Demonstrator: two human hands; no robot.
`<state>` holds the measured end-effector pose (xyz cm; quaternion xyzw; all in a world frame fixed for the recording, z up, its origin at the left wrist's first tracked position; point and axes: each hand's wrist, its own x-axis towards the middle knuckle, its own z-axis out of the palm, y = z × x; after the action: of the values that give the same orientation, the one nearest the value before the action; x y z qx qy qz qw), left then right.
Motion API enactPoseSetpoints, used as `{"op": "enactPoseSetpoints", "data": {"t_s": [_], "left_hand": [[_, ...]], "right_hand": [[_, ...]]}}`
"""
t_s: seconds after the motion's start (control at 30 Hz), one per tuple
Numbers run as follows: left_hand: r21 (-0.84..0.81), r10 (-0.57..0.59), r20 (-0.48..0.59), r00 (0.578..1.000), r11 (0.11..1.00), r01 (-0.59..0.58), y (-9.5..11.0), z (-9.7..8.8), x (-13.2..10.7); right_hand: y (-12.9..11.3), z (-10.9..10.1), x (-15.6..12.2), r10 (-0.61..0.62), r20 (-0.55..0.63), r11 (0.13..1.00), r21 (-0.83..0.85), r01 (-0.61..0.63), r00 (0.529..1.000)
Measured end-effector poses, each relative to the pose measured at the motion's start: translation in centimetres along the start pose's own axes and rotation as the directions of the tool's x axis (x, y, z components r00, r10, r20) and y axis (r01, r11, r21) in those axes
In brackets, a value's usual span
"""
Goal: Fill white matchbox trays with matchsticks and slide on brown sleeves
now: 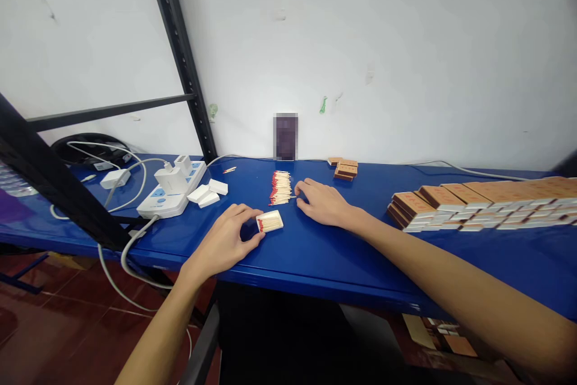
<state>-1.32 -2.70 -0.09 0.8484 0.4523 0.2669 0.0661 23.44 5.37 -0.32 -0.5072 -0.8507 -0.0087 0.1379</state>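
My left hand [228, 238] grips the left end of a small white matchbox tray [276, 223] between thumb and fingers. Red-tipped matches lie side by side in the tray, heads to the left. Beyond it, a loose pile of matches [281, 187] rests on the blue table, heads also to the left. My right hand [322, 200] is at the pile's right edge, thumb and forefinger closed on the end of a single match [292, 197]. That match still lies close against the pile's near side.
Several white tray pieces [208, 193] lie left of the pile, beside a white power strip [171, 190] with cables. A few matches [229, 169] lie farther back. Brown matchboxes [346, 169] sit near the wall; long stacked rows [478, 202] fill the right. A black metal post [180, 42] rises at left.
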Motion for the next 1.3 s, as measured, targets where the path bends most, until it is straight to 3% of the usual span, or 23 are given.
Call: {"op": "enactPoseSetpoints", "data": {"t_s": [0.47,0.7,0.87,0.97,1.13,1.3], "left_hand": [[-0.007,-0.005,0.025,1.0,1.0,0.005,-0.2,0.0,0.0],[-0.007,-0.008,0.028,1.0,1.0,0.008,-0.1,0.0,0.1],[0.007,-0.025,0.021,0.999,1.0,0.025,-0.2,0.1,0.1],[0.02,-0.033,0.014,0.999,0.999,0.032,-0.3,0.1,0.1],[0.025,-0.018,0.016,1.0,1.0,0.017,-0.3,0.1,0.1],[0.018,-0.009,0.021,1.0,1.0,0.008,-0.3,0.1,0.1]], "right_hand": [[0.1,0.3,0.1,-0.064,0.002,0.997,0.032,0.064,0.998],[-0.1,0.6,0.3,-0.019,0.089,0.998,0.057,0.014,0.996],[-0.7,0.0,0.0,-0.019,0.013,0.996,0.082,0.018,1.0],[-1.5,-0.3,-0.5,-0.118,-0.047,0.979,0.162,0.125,0.992],[-3.3,-0.6,-1.3,-0.366,0.002,0.914,0.188,0.359,0.931],[-3.8,-1.1,-1.5,-0.371,-0.04,0.908,0.196,0.372,0.928]]}}
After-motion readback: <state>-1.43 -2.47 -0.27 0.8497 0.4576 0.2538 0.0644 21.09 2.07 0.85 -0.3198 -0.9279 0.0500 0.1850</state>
